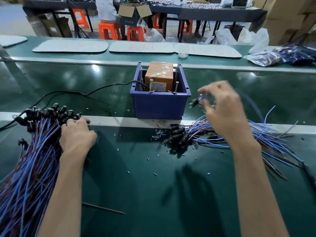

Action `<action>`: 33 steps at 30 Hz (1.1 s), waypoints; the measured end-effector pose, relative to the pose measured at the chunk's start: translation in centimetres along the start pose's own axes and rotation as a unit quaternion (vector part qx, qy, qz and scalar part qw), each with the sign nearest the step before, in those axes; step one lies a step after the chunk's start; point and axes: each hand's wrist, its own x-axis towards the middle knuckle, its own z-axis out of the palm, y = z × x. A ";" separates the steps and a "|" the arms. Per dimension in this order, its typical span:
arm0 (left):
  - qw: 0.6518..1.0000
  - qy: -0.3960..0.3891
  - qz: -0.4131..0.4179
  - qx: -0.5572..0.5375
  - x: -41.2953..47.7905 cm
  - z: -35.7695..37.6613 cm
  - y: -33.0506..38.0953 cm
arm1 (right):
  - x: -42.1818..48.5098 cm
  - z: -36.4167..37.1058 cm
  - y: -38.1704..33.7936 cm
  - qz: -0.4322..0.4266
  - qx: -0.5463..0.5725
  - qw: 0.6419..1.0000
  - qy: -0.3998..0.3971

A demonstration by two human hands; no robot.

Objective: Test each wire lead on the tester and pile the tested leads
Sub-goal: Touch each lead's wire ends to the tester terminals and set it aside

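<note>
Beside the bin [160,105], right hand [222,110] pinches lead [196,100]; left hand [77,135] grips pile [34,159].

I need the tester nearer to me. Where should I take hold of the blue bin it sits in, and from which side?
Probably grip the blue bin by the rims of its two side walls, coming down from above. The front rim carries two upright screws, and a black cable crosses the left wall near the front, so grip behind that point.
</note>
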 end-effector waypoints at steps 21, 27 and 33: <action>0.929 0.016 0.175 -0.326 -2.6 -1.9 4.8 | -0.6 2.6 -0.3 0.051 0.157 0.956 -0.243; 0.769 -0.103 0.317 -0.546 -9.6 -3.7 10.8 | -1.8 3.1 -3.3 0.044 0.469 0.807 -0.356; 0.730 -0.137 0.293 -0.602 -11.0 -3.4 12.0 | -1.3 2.5 -2.5 0.061 0.519 0.824 -0.218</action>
